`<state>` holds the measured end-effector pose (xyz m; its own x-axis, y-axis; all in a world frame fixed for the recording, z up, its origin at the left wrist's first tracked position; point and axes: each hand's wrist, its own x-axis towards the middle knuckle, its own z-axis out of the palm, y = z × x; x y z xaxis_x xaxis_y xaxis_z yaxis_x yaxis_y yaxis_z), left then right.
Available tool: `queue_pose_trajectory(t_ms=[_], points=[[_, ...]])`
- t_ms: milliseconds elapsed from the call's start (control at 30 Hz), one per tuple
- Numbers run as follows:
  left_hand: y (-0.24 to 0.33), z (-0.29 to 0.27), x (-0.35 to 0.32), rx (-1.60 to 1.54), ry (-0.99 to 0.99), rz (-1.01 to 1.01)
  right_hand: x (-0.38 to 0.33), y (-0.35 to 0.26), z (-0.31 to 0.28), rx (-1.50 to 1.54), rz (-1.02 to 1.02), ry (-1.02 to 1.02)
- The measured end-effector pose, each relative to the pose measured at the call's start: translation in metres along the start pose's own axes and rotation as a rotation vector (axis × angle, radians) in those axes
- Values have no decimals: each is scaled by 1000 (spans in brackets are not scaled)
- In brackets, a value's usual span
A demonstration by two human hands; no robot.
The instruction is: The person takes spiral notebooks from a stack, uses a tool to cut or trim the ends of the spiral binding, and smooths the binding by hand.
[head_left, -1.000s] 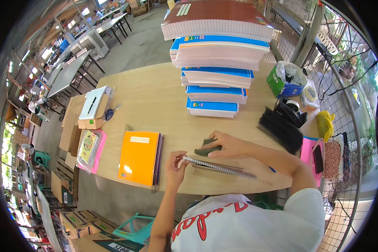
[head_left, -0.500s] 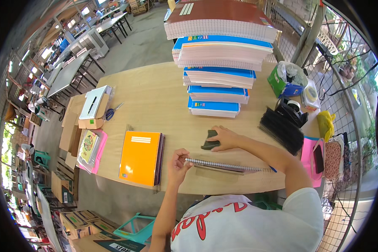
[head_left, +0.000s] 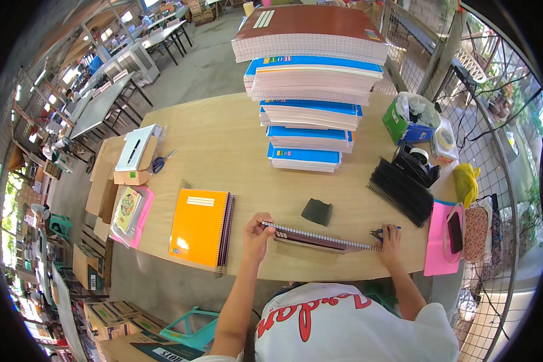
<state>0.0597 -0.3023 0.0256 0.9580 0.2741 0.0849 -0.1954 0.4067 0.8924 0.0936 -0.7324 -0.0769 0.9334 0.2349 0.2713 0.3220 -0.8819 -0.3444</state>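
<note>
A spiral-bound notebook (head_left: 320, 240) stands on edge at the table's near side, its wire coil facing up. My left hand (head_left: 257, 236) pinches the coil's left end. At the right end, my right hand (head_left: 391, 244) is closed round small pliers (head_left: 377, 233) with dark jaws and a bit of blue handle showing. Its fingers hide most of the tool. Beyond the notebook lies a dark green-black block (head_left: 317, 212), with no hand on it. To the left is a pile of orange-covered spiral notebooks (head_left: 200, 228).
Unbound books with blue covers (head_left: 304, 155) and a brown-topped stack (head_left: 311, 27) rise at the far middle. Black coils (head_left: 401, 192), a tape dispenser (head_left: 417, 163) and a pink folder (head_left: 440, 241) lie at right. Scissors (head_left: 161, 161) and a cardboard box (head_left: 133, 177) are at left.
My right hand has let go of the dark block and moved near and right to the pliers. The block sits turned and slightly farther right. My left hand still pinches the coil.
</note>
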Motion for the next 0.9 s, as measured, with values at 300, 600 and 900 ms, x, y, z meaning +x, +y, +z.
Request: queue_pose_trajectory(t_ms=[300, 600, 900], points=[[6, 5, -5, 2, 27, -24, 158, -158, -117, 364, -438, -29], [8, 6, -8, -62, 55, -43, 227, -313, -109, -83, -1456, 67], [5, 2, -6, -61, 80, -50, 221, -325, -94, -132, -1656, -30]])
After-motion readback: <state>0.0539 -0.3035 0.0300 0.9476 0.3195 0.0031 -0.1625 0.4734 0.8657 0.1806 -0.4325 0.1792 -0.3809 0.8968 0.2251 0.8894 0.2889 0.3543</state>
